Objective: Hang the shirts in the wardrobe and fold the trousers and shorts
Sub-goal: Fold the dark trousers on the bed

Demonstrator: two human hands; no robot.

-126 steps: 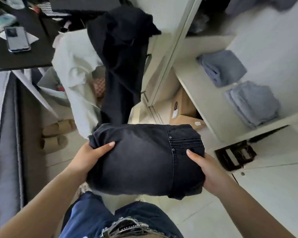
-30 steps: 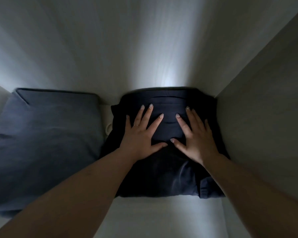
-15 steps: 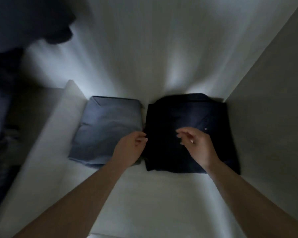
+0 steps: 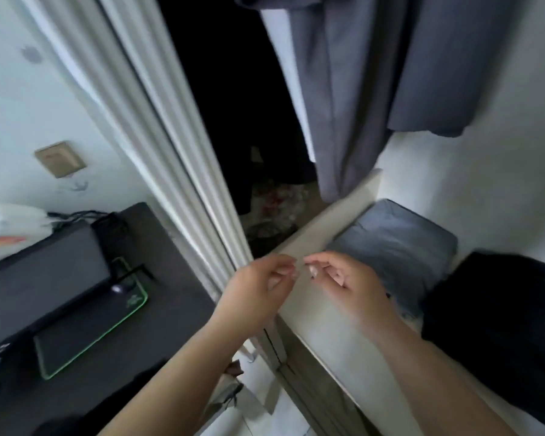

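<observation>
Both hands hang in mid-air just in front of the wardrobe shelf [image 4: 337, 338], fingertips nearly meeting. The left hand [image 4: 258, 292] has loosely curled fingers and grips nothing; the right hand [image 4: 346, 283] is likewise slack and bare, with nothing pinched in it. At three o'clock from the hands, the folded black trousers [image 4: 497, 325] lie on the shelf against its right end. Just beside them, toward two o'clock, rests a folded blue-grey garment [image 4: 397, 243]. Up at one o'clock a grey shirt [image 4: 390, 73] hangs in the wardrobe, its hem dipping toward the shelf divider [image 4: 343, 215]. Off at nine o'clock a dark desk [image 4: 158, 256] carries a green-edged mouse mat [image 4: 85, 332] and a mouse [image 4: 119, 288]. The picture is somewhat blurred.
</observation>
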